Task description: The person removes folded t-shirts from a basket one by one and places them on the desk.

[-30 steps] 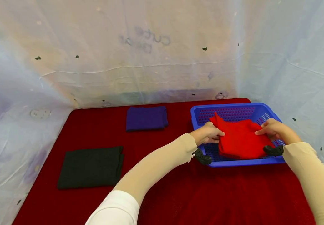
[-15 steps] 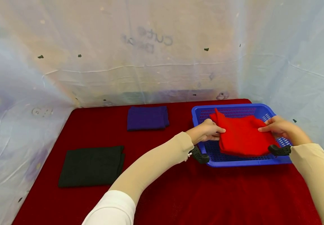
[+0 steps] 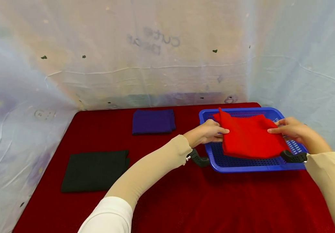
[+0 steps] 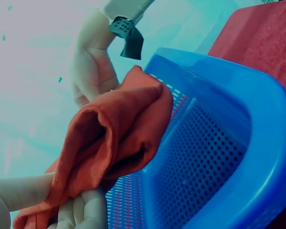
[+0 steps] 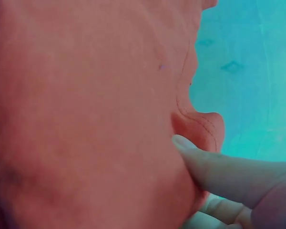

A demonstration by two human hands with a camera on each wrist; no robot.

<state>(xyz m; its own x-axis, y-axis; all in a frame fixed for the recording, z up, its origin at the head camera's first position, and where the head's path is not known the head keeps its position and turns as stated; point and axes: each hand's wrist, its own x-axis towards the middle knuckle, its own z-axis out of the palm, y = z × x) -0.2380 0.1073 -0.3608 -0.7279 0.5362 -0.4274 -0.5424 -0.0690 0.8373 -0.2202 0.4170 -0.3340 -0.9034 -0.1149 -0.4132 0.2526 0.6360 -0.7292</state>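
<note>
A folded red cloth is stretched between my two hands above the blue plastic basket. My left hand pinches its left edge, thumb on top and fingers beneath. On the opposite edge, my right hand pinches the fabric the same way. The left wrist view shows the cloth's layered folds raised off the perforated basket floor. In the right wrist view, red fabric fills most of the picture, with the right thumb pressing on it near a stitched edge.
A folded purple-blue cloth lies at the back of the dark red table covering. Nearer on the left is a folded black cloth. Hanging plastic sheeting encloses the back and both sides.
Both hands have raised the red cloth from inside the basket to above it. The left hand has also shifted slightly left. The other two cloths have stayed put.
</note>
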